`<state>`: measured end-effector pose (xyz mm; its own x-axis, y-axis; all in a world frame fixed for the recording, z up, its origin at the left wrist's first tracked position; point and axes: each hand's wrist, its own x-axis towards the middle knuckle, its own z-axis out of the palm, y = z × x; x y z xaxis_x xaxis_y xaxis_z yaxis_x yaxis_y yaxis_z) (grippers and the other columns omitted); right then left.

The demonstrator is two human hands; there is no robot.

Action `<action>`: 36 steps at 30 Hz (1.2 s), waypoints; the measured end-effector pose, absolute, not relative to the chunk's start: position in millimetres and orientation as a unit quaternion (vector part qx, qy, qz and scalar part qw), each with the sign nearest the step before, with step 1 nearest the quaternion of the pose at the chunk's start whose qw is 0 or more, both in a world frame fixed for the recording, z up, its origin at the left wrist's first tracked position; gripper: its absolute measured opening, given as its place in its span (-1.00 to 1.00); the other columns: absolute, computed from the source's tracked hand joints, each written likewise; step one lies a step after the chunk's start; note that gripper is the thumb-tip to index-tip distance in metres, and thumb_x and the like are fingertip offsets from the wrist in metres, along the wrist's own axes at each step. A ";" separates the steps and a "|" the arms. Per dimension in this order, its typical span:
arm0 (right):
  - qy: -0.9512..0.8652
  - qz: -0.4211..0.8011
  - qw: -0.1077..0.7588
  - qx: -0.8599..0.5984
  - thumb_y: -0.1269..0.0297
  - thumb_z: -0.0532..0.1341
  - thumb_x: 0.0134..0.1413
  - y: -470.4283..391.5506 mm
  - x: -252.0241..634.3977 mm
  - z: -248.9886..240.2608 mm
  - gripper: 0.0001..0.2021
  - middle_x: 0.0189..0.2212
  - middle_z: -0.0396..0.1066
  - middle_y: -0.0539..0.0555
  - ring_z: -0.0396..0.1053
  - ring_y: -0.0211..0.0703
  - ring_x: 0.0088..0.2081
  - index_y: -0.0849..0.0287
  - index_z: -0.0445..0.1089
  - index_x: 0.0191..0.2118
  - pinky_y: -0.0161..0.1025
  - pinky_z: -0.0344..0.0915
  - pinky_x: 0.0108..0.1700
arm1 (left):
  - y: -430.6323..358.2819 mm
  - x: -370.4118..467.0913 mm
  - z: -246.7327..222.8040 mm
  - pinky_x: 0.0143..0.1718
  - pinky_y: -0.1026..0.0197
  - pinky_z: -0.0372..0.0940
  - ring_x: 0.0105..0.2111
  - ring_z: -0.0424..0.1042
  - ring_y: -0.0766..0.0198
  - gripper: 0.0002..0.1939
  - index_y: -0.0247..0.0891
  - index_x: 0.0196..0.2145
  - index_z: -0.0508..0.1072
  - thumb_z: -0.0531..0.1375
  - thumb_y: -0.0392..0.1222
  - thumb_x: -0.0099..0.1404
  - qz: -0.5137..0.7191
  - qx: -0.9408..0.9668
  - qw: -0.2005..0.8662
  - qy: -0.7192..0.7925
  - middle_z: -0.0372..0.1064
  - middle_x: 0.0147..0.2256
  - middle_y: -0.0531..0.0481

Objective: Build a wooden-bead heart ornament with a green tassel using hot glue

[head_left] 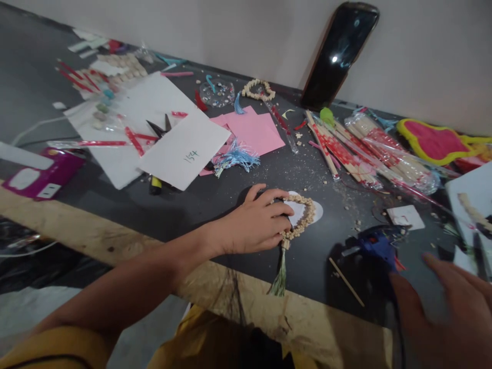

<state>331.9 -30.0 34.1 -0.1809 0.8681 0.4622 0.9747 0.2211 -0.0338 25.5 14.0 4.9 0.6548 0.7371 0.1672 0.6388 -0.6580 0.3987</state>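
Observation:
My left hand [265, 220] lies over the left side of a heart-shaped loop of small beige beads or chips [307, 215], fingers spread and touching it. A white paper piece [318, 211] shows beneath the loop. From its lower end a green tassel [280, 277] hangs toward the table edge. At the lower right, my right hand [446, 307] is slightly blurred, with thumb and fingers apart, beside a dark blue glue gun [378, 245]. Whether it touches the glue gun's handle I cannot tell. A thin wooden stick [346, 282] lies left of the glue gun.
White sheets [169, 97], pliers [161, 128], pink paper [253, 130] and a blue tassel [238, 156] lie behind. A phone [338, 51] leans on the wall. Packs of wooden sticks [392, 143] sit at right, a purple box [46, 171] at left. Another bead loop [258, 88] lies at the back.

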 end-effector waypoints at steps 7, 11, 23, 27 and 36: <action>-0.844 0.003 0.097 -0.528 -0.05 0.11 0.15 -42.7 218.1 20.0 -0.69 -0.52 0.43 0.00 0.38 -0.15 -0.46 0.10 0.32 -0.34 -0.25 0.13 -0.45 | 14.7 25.6 6.3 0.16 -0.19 -0.19 0.19 0.05 0.01 -0.87 -0.17 -0.25 0.44 0.10 -0.19 0.31 0.155 0.896 0.155 0.386 0.38 -0.01 0.02; -0.836 0.003 0.089 -0.541 0.14 0.07 0.21 -35.0 209.0 11.8 -0.79 -0.51 0.44 -0.02 0.38 -0.18 -0.46 0.11 0.33 -0.35 -0.27 0.08 -0.44 | 14.7 25.6 4.7 0.17 -0.19 -0.18 0.18 0.06 0.02 -0.86 -0.17 -0.22 0.44 0.10 -0.19 0.31 0.168 0.897 0.143 0.382 0.38 0.00 0.01; -0.847 0.035 0.095 -0.522 0.20 0.01 0.22 -28.5 208.4 14.4 -0.73 -0.56 0.43 -0.01 0.38 -0.21 -0.49 0.13 0.34 -0.43 -0.28 0.08 -0.43 | 14.0 24.2 5.0 0.16 -0.22 -0.16 0.18 0.07 0.01 -0.85 -0.19 -0.22 0.44 0.09 -0.19 0.31 0.175 0.896 0.144 0.382 0.38 -0.01 0.02; -0.846 0.043 0.102 -0.521 0.20 0.03 0.20 -26.8 208.3 15.6 -0.74 -0.57 0.43 -0.01 0.38 -0.21 -0.51 0.13 0.34 -0.45 -0.29 0.09 -0.44 | 14.2 23.0 6.5 0.16 -0.24 -0.18 0.19 0.05 0.00 -0.84 -0.19 -0.21 0.43 0.08 -0.21 0.31 0.169 0.896 0.155 0.380 0.36 0.01 0.01; -0.838 0.052 0.114 -0.531 0.16 0.02 0.22 -26.2 206.0 17.4 -0.68 -0.60 0.43 0.00 0.37 -0.24 -0.55 0.14 0.37 -0.46 -0.30 0.07 -0.48 | 13.8 21.2 12.0 0.16 -0.26 -0.22 0.20 0.00 -0.04 -0.82 -0.21 -0.20 0.42 0.09 -0.24 0.25 0.158 0.894 0.186 0.375 0.34 0.03 -0.03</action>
